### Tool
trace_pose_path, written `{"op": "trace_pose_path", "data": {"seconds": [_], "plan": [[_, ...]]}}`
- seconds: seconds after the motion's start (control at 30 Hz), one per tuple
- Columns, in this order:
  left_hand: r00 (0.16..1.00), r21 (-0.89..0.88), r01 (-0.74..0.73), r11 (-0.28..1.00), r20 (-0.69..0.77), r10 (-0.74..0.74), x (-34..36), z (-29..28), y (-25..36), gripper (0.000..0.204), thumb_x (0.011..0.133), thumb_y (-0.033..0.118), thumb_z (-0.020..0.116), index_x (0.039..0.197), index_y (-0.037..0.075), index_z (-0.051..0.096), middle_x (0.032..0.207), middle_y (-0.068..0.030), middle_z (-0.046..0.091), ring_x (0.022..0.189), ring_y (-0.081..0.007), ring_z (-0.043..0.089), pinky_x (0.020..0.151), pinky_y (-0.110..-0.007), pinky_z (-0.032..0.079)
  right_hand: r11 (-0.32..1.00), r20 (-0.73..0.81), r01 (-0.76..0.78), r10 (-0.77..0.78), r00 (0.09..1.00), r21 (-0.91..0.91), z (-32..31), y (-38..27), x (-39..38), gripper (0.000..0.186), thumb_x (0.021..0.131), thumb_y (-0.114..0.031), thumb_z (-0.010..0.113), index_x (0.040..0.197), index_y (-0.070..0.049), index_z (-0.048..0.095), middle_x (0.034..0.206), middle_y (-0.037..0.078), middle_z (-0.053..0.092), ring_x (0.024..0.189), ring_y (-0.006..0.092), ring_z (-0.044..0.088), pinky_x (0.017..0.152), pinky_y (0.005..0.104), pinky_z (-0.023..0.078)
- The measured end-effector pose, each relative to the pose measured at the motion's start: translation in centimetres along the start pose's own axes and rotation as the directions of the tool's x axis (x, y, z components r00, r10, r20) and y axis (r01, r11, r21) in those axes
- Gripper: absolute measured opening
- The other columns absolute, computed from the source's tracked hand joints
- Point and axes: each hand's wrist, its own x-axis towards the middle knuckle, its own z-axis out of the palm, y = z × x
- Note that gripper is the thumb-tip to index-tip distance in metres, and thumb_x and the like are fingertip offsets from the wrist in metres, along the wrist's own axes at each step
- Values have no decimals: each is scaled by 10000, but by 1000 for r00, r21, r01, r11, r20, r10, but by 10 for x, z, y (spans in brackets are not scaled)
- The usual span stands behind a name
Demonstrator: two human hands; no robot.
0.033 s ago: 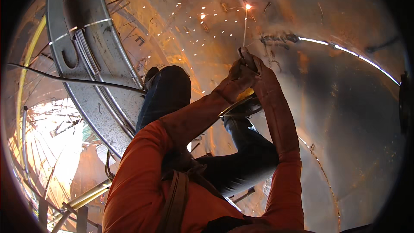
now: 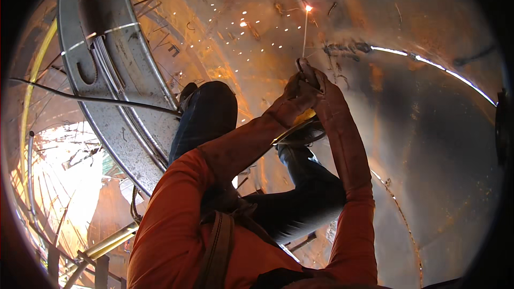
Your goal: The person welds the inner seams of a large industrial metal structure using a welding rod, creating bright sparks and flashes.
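Both of my hands wear long brown leather gauntlets. My left hand (image 2: pixel 294 91) and my right hand (image 2: pixel 320 86) are closed together around a welding electrode holder (image 2: pixel 304 68). A thin straight rod (image 2: pixel 305 37) rises from the holder to a bright glowing arc (image 2: pixel 308 8) on the rust-stained steel plate (image 2: pixel 369 16). Small sparks are scattered to the left of the arc. A yellow-and-dark object (image 2: pixel 300 131), which I cannot make out, sits just below my hands. My legs (image 2: pixel 206 107) are bent beneath my arms.
A grey curved metal beam (image 2: pixel 144 144) runs along the left, with a cylindrical container of rods (image 2: pixel 92 13) and a black cable (image 2: pixel 69 95) across it. A yellow hose (image 2: pixel 35 64) and scaffold tubes (image 2: pixel 107 238) lie beyond. Bright slit-like gaps (image 2: pixel 450 70) curve through the plate at right.
The scattered sparks have shifted a little. My hands, the holder and the rod show no visible movement.
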Motion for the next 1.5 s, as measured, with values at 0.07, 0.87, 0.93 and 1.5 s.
{"op": "trace_pose_path", "data": {"seconds": [0.07, 0.87, 0.93, 1.5], "plan": [[1000, 35, 27, 999, -12, -27, -6, 3, 7, 207, 927, 101, 716, 1117, 61, 644, 1055, -51, 662, 947, -142, 647, 793, -309, 523, 1000, 62, 14, -14, 998, 2, -3, 1, 1, 360, 1109, -132, 559, 1417, 43, 622, 1366, 127, 680, 1231, 220, 669, 1060, 330, 552], [991, -75, 131, 989, 10, -130, -14, 3, 11, 406, 957, 96, 774, 1311, 60, 580, 1130, -46, 669, 1061, -151, 674, 946, -317, 550, 994, 14, 20, -22, 1000, 104, 9, -8, -16, 355, 1115, -162, 561, 1401, 36, 632, 1336, 124, 703, 1258, 227, 672, 1099, 330, 549], [988, -114, 156, 981, 20, -155, -14, 0, 11, 401, 961, 100, 776, 1308, 59, 579, 1125, -47, 671, 1056, -150, 677, 940, -315, 552, 1000, -88, 11, -10, 996, 13, 13, -8, -17, 362, 1115, -170, 560, 1408, 30, 631, 1358, 121, 694, 1263, 223, 668, 1100, 324, 547], [998, -45, 67, 997, -4, -67, 1, 5, 6, 272, 973, 143, 737, 1196, 45, 618, 1058, -71, 698, 1015, -169, 706, 936, -348, 566, 998, 4, 21, -21, 1000, -56, 10, -8, -15, 420, 1136, -143, 456, 1512, 29, 527, 1595, 136, 538, 1465, 220, 533, 1188, 330, 479]]}}
